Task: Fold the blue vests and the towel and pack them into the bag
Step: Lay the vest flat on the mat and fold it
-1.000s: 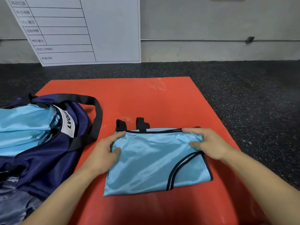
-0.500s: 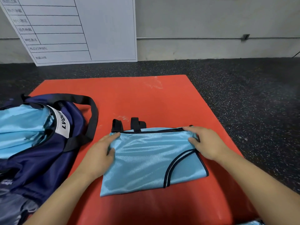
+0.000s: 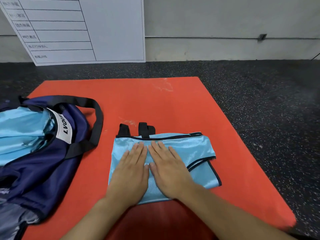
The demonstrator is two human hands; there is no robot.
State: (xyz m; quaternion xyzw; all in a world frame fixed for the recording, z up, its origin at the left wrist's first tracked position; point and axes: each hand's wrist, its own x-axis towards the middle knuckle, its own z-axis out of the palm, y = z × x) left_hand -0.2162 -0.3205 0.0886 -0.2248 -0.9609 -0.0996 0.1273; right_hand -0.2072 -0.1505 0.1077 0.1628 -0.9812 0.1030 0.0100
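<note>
a folded blue vest (image 3: 194, 149) lay flat near the middle of a red mat (image 3: 155, 104), its dark-trimmed edge along the far side and two black strap loops (image 3: 138, 129) showing past that edge. the vest's right end showed a curved dark trim and a lower layer jutting out toward the near right.

the left hand (image 3: 131, 174) and right hand (image 3: 168, 172) both rested palm down on the vest, side by side with thumbs nearly touching. fingers were straight and together, pointing away from the person; neither grip held anything, both pressed flat on the cloth.

a navy bag (image 3: 43, 167) lay on the mat's left part, well apart from the vest, its mouth open. light blue fabric (image 3: 20, 134) was seen inside it. a white label with dark letters (image 3: 65, 129) sat at the opening, and a black strap (image 3: 97, 122) looped toward the vest.

the mat lay on a dark speckled floor (image 3: 259, 104). a white board with a ruled chart (image 3: 83, 28) leaned against the grey wall (image 3: 225, 23) beyond.
</note>
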